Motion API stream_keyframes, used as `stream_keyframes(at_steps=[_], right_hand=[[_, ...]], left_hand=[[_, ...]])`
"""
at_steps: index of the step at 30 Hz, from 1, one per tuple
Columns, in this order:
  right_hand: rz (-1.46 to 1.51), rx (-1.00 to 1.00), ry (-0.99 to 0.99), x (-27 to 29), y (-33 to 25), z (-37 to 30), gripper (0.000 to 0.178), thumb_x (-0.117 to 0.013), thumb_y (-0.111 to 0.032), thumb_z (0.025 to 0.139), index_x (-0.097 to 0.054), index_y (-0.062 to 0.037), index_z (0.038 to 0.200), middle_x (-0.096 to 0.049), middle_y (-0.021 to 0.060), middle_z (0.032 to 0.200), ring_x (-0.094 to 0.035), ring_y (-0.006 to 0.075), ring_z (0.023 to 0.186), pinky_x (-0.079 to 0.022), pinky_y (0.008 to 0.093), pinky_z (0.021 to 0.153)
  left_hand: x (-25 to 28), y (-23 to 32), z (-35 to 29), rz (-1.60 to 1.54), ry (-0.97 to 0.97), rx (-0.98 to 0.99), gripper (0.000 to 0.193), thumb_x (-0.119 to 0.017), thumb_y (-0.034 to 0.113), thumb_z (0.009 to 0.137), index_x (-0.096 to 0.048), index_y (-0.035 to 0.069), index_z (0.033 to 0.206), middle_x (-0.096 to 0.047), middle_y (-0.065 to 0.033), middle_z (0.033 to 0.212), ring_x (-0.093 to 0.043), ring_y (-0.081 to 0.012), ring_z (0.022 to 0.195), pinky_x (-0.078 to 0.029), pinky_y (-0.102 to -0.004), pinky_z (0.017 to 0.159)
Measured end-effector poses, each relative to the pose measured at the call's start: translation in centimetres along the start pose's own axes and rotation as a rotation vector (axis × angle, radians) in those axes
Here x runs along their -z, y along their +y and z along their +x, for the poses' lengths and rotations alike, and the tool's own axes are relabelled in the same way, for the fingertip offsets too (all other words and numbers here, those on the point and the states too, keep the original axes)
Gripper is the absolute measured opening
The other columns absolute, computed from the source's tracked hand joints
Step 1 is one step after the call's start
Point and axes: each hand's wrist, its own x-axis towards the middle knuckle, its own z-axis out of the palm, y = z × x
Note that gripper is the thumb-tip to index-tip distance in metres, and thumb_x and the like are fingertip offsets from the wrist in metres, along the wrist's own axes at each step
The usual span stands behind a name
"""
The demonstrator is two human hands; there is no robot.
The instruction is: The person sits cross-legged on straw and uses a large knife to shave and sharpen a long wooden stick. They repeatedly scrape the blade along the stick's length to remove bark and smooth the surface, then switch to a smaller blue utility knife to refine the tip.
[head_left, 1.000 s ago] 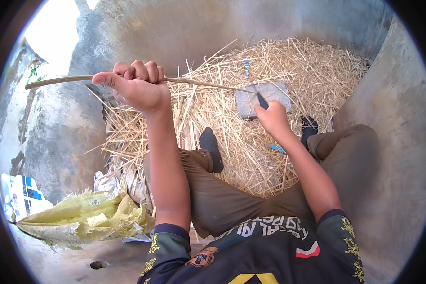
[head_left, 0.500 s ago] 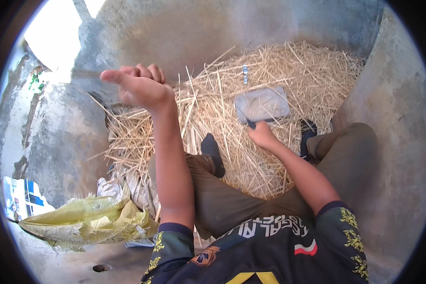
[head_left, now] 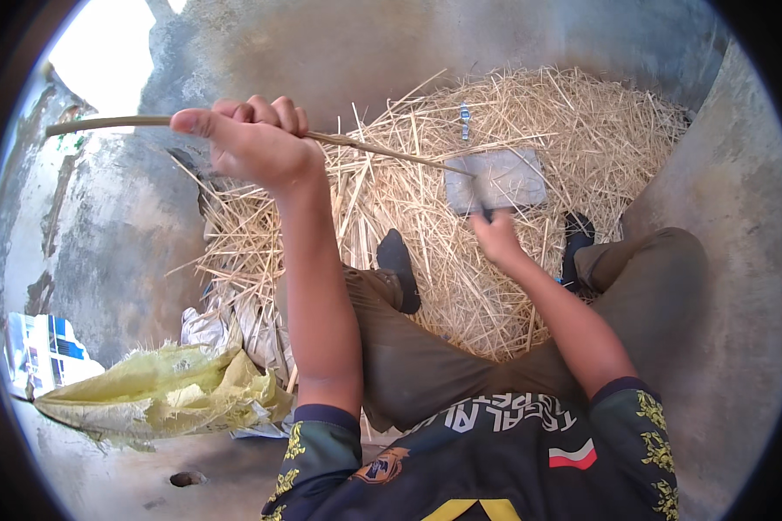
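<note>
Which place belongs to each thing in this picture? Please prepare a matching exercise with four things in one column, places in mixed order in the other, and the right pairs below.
Things
1. Long, thin brown stick
2. Flat, grey rectangular block
3. Ragged yellow sack
4. Dark-handled tool

Places
A. At the picture's lower left
B. In the right hand
C. In the left hand
D. On the pale straw

Pairs: 1-C, 2-D, 3-A, 4-B

White lettering [head_left: 514, 414] (upside down) crosses the dark shirt [head_left: 495, 464].
</note>
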Motion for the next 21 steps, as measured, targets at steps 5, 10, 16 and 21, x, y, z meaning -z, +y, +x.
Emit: stream_keyframes(at_steps=[5, 10, 16, 21], right_hand=[[-0.616, -0.165, -0.154, 1.2, -6.7, 1.7, 0.025, -0.061, -0.019, 0.088, -0.061, 0.0000, 0.072, -0.055, 0.0067, 0.056, -0.050, 0.0176, 0.050, -0.040, 0.0350, 0.051], [-0.243, 0.174, 0.100, 0.3, -3.7, -1.0, 0.037, -0.063, -0.026, 0.083, -0.070, 0.0072, 0.099, -0.071, 0.0249, 0.085, -0.071, 0.0392, 0.083, -0.054, 0.0444, 0.076], [-0.651, -0.164, -0.046, 1.9, 0.7, 2.0, 0.034, -0.068, -0.028, 0.080, -0.068, 0.0056, 0.079, -0.067, 0.0257, 0.079, -0.067, 0.0345, 0.064, -0.050, 0.0442, 0.060], [0.154, 0.174, 0.100, -1.7, -3.6, 2.8, 0.036, -0.066, -0.027, 0.086, -0.056, 0.0001, 0.063, -0.051, 0.0021, 0.056, -0.046, 0.0141, 0.049, -0.036, 0.0353, 0.048]], left_hand=[[1.4, 0.3, 0.0, 0.015, 0.040, -0.023, 0.061, -0.026, 0.072, 0.098, -0.019, 0.019, 0.067, -0.015, 0.0062, 0.051, -0.012, -0.0091, 0.042, -0.011, -0.0290, 0.039], [-0.1, -0.2, -0.2, 0.021, 0.026, -0.043, 0.061, -0.028, 0.070, 0.099, -0.021, 0.018, 0.066, -0.015, 0.0068, 0.051, -0.014, -0.0083, 0.041, -0.014, -0.0280, 0.037], [1.0, -1.1, 0.8, 0.002, 0.062, -0.079, 0.064, -0.029, 0.071, 0.097, -0.025, 0.016, 0.065, -0.018, 0.0070, 0.052, -0.016, -0.0082, 0.040, -0.016, -0.0274, 0.037], [0.4, -0.9, 1.4, -0.010, -0.001, -0.098, 0.065, -0.029, 0.074, 0.095, -0.025, 0.015, 0.068, -0.019, 0.0051, 0.053, -0.017, -0.0089, 0.041, -0.017, -0.0288, 0.038]])
